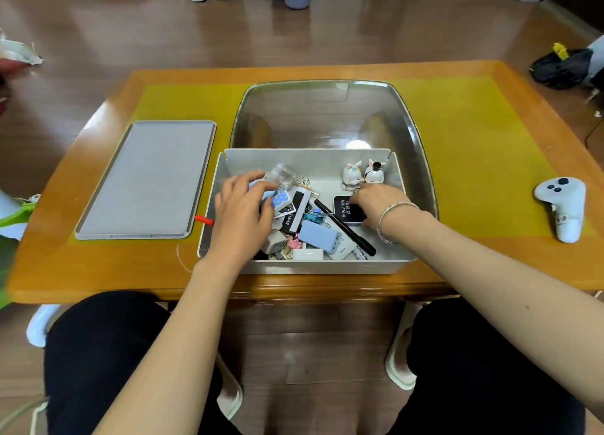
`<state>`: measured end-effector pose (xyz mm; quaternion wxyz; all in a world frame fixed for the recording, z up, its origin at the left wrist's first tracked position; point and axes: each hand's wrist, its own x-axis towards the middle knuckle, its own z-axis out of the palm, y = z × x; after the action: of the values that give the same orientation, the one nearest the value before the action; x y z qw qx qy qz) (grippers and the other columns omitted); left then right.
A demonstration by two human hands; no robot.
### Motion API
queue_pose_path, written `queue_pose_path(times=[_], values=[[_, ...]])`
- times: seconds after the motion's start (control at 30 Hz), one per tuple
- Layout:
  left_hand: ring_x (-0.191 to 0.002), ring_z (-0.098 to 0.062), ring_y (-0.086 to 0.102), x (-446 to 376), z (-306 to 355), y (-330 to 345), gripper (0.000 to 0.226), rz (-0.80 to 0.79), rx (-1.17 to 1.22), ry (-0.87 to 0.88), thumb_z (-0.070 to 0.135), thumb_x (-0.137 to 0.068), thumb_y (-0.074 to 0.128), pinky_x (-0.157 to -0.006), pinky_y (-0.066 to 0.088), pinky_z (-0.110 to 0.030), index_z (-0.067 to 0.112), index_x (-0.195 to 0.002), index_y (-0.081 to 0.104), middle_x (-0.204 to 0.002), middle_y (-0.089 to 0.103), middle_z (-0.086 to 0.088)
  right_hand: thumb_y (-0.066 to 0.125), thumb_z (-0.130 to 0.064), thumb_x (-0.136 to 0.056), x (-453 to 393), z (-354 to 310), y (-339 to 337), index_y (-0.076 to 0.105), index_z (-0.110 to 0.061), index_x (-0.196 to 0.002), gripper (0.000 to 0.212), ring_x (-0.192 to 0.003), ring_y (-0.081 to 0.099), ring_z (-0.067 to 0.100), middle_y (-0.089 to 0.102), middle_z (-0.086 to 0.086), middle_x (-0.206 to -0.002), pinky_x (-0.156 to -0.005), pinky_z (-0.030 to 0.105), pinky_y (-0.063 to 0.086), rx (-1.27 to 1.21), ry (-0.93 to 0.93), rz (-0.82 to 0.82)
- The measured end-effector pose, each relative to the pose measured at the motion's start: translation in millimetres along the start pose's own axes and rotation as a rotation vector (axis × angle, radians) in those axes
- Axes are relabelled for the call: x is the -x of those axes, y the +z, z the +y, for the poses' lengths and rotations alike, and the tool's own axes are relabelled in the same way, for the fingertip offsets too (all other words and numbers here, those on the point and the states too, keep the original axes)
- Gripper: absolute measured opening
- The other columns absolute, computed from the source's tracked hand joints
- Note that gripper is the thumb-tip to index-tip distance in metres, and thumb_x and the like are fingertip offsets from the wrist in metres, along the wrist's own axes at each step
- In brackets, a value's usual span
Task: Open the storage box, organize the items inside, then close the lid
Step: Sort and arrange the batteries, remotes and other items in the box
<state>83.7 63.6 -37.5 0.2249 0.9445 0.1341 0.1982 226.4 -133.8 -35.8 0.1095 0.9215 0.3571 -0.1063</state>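
Lid [143, 179] off, lying at table's left edge. Both my hands work inside the box [305, 266]: left hand [242, 206] spread loosely over clutter; right hand [376, 202] grips the black router [346, 210], nearest it.

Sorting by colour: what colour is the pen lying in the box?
Black; the pen shows clearly in the head view, lying diagonally.

Lid [143, 179] left of box [304, 266]; controller [563, 206] right; both on table [457, 160].
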Motion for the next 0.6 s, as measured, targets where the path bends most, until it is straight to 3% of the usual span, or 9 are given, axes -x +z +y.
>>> queue_pose_path(times=[0.2, 0.6], values=[[-0.122, -0.028, 0.041, 5.3, -4.0, 1.5, 0.022, 0.018, 0.039, -0.001, 0.006, -0.090, 0.056, -0.099, 0.032, -0.042, 0.015, -0.108, 0.067, -0.129, 0.056, -0.005, 0.054, 0.002, -0.081, -2.1, 3.0, 7.0, 0.063, -0.016, -0.106, 0.032, -0.103, 0.060, 0.027, 0.062, 0.006, -0.109, -0.076, 0.032, 0.046, 0.009, -0.006, 0.009], [-0.120, -0.028, 0.042, 10.5, -15.1, -1.7, 0.023, 0.062, 0.014, -0.010, 0.004, -0.088, 0.057, -0.096, 0.032, -0.040, 0.013, -0.107, 0.067, -0.128, 0.057, -0.004, 0.051, 0.004, -0.084, 0.2, 3.5, 6.4, 0.062, -0.015, -0.113, 0.036, -0.105, 0.058, 0.028, 0.061, 0.008, -0.111, -0.083, 0.034, 0.048, 0.023, -0.045, 0.028]])
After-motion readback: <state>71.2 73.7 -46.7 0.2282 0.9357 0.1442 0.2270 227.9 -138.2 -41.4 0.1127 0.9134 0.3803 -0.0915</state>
